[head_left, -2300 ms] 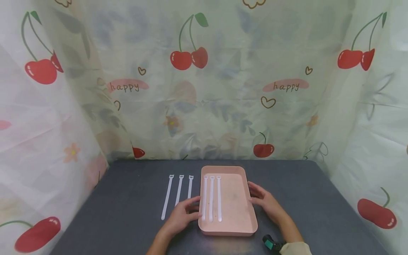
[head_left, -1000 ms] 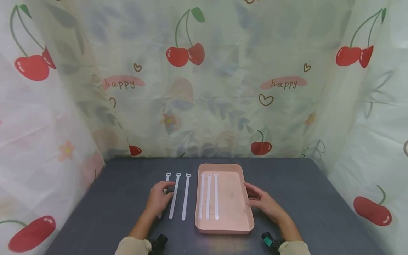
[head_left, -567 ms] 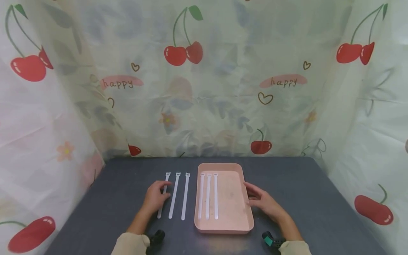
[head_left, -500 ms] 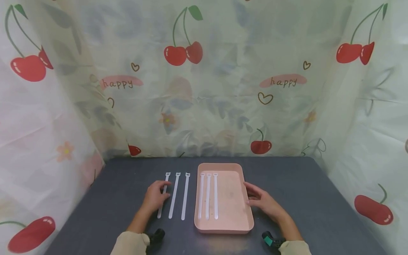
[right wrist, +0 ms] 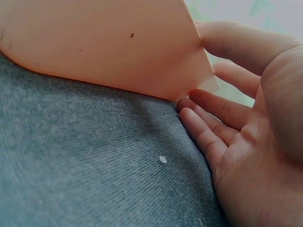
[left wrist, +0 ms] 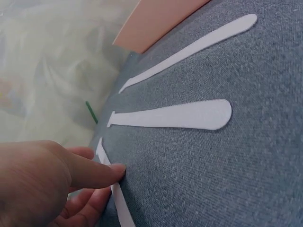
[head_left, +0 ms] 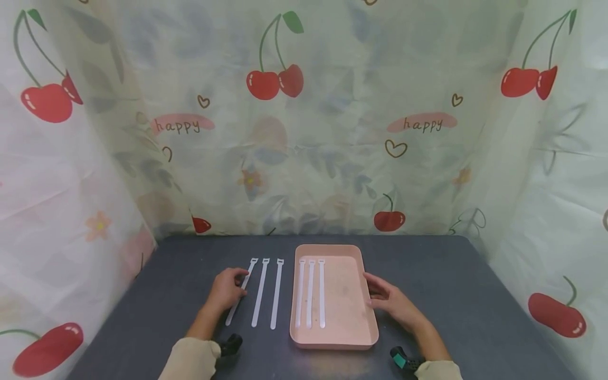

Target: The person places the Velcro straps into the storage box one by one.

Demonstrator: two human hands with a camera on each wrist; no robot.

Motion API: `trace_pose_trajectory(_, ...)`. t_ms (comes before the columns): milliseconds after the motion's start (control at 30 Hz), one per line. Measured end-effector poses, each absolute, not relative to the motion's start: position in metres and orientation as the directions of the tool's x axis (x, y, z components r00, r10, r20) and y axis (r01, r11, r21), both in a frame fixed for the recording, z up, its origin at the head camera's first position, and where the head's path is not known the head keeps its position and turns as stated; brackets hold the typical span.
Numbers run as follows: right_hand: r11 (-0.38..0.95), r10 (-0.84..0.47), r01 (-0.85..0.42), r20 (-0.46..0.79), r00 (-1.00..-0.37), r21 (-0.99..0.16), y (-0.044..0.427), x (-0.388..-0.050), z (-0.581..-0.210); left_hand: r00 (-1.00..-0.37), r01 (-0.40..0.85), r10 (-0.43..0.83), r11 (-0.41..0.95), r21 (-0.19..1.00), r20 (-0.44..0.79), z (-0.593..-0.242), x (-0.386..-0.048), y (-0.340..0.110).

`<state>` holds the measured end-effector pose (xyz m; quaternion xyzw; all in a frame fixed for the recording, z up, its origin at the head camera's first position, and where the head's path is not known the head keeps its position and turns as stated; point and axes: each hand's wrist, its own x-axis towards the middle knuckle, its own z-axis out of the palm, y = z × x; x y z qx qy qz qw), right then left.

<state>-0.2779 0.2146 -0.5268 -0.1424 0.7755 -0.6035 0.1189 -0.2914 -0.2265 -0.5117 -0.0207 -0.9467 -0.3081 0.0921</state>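
Note:
My left hand (head_left: 227, 287) pinches the leftmost white strap-like cable tie (head_left: 233, 315) between thumb and fingers. In the left wrist view the thumb lies over this tie (left wrist: 122, 206), with the other fingers on its far side. Two more ties, a middle one (head_left: 259, 295) and a right one (head_left: 276, 295), lie on the table beside it. My right hand (head_left: 395, 303) touches the right side of the pink tray (head_left: 349, 316) with fingers loosely extended; in the right wrist view, fingertips rest against the tray's wall (right wrist: 109, 52).
Three more white ties, among them one at the right (head_left: 322, 295), lie side by side in the tray's left part. The dark table (head_left: 442, 279) ends at a cherry-print curtain (head_left: 304, 158) behind and on both sides.
My left hand has moved from the tray's left edge to the leftmost tie. That tie has turned, its lower end now further left. The right hand stays at the tray.

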Motion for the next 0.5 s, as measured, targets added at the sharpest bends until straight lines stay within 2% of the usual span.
trace_pose_trajectory(300, 0.221, -0.364, -0.070, -0.016, -0.931, -0.973, 0.2161, -0.2793, -0.5290, -0.974, 0.136, 0.007, 0.816, 0.562, 0.226, -0.5097, -0.2916, -0.2277)
trace_pose_trajectory(500, 0.207, -0.373, -0.073, -0.009, -0.928, -0.976, 0.2157, -0.2791, -0.5282, -0.988, 0.112, 0.027, 0.806, 0.582, 0.152, -0.5056, -0.2927, -0.2280)
